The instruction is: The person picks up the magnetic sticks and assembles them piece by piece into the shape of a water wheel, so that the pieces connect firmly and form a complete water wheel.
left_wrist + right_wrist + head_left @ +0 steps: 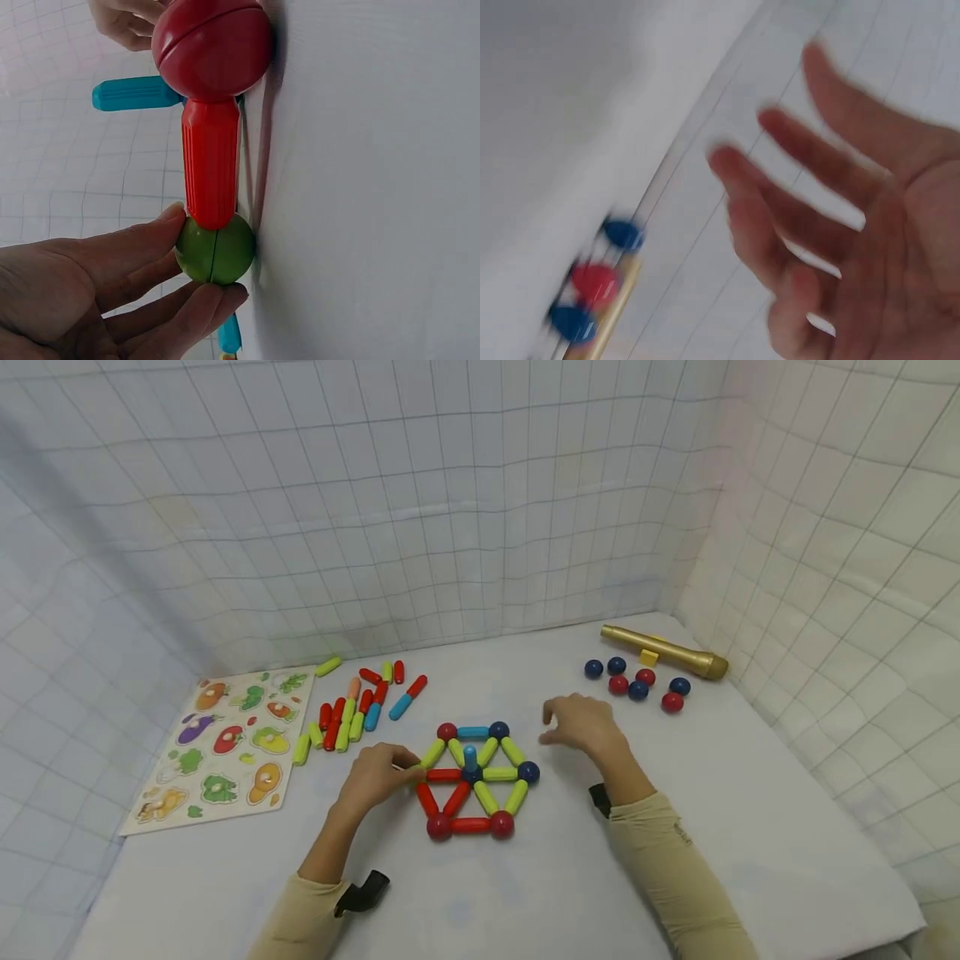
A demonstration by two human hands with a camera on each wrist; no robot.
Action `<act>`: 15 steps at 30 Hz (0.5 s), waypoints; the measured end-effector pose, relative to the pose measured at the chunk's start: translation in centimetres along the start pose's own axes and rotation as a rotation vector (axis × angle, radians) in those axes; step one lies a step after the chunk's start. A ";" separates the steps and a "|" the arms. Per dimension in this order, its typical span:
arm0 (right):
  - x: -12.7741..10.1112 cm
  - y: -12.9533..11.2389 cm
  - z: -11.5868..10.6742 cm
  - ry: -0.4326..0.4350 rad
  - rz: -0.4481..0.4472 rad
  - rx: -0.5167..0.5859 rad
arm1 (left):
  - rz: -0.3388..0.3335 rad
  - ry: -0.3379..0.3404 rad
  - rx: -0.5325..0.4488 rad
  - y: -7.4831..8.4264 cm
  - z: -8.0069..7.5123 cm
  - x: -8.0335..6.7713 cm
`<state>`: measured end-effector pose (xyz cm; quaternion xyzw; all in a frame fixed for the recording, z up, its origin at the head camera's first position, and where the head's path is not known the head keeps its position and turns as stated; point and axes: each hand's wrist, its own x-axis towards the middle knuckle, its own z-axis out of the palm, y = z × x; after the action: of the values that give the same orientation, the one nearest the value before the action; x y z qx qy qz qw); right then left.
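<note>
Green ball (pixel 215 250) is pinched between my left hand's (pixel 372 777) thumb and fingertips (pixel 174 216), at the left corner of the flat rod-and-ball hexagon (pixel 472 777) on the white table (pixel 750 827). Left wrist view: the ball touches the end of a red rod (pixel 211 161), which runs up to a red ball (pixel 212 46); a blue rod (pixel 135 93) sticks out behind that. Green ball sits right against the table surface.

Head view: hexagon is red, green and blue rods with red and blue balls at the corners, spokes meeting at a centre ball, one blue rod (pixel 469 758) standing upright on it. It lies between my two hands.

My right hand (pixel 581 724) is above the table just right of the hexagon, fingers spread and relaxed, holding nothing, touching nothing I can see. Right wrist view is motion-blurred; it shows the open palm and splayed fingers (pixel 780 225).

Past the right hand: loose blue and red balls (pixel 637 681) in a cluster, and just behind them a gold tube (pixel 663 652) near the right wall. Left of the hexagon: pile of spare rods (pixel 352 706), red, green, blue, one orange. Further left: wooden vegetable puzzle board (pixel 221 743), flat on the table, well apart from the hexagon.
</note>
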<state>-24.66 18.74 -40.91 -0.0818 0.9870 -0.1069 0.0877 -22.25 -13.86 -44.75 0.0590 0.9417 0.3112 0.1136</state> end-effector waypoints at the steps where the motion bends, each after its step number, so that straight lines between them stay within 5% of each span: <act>1: 0.1 1.2 -0.6 0.057 0.057 0.004 | -0.005 0.005 -0.005 0.0 0.0 -0.1; 6: -0.5 9.1 -2.0 0.281 0.360 0.103 | -0.004 0.002 -0.015 0.5 0.7 -0.1; 10: -1.4 13.6 -1.8 0.249 0.534 0.174 | 0.034 -0.020 -0.025 1.3 1.3 0.2; 15: -1.0 15.2 -1.4 0.182 0.568 0.224 | -0.002 -0.003 -0.023 1.0 1.2 0.2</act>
<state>-26.07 33.82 -42.84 0.2171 0.9563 -0.1929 0.0337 -22.09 -12.32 -45.15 0.0572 0.9379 0.3217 0.1162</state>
